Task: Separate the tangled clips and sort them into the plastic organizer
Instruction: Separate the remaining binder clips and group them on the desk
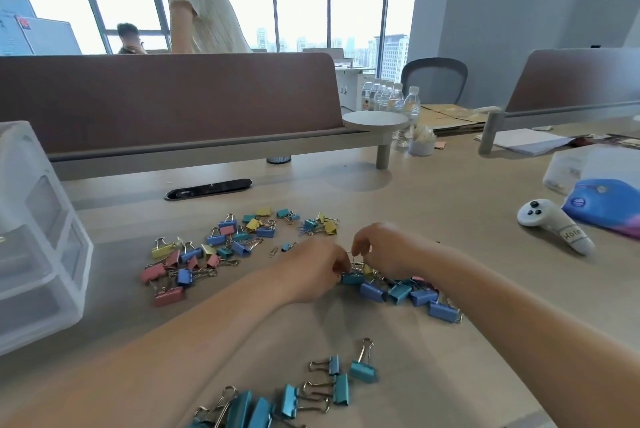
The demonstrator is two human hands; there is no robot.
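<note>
the left hand [311, 271] is curling its fingers and pinching a teal clip [353, 278] at the left end of the tangled chain of clips [408, 292]. the right hand [384, 251] is arching over that same end from the other side, its fingertips bending down and pinching the wire handles there; blur is hiding which clip those handles belong to. the two hands are nearly touching.

the chain is lying on the desk [450, 202], its long axis running from the hands toward the lower right beside the right forearm, with blue and teal clips linking one after another.

a loose pile of mixed clips [207, 254] in pink, yellow, blue and teal is spreading left of and beyond the hands. closer to the camera, a group of teal clips [332, 386] is lying apart from the chain.

the plastic organizer [34, 237], translucent with drawers, is standing at the desk's far left, well apart from the chain. a white controller [550, 223] is lying to the right, just beside a blue pouch [609, 206].
</note>
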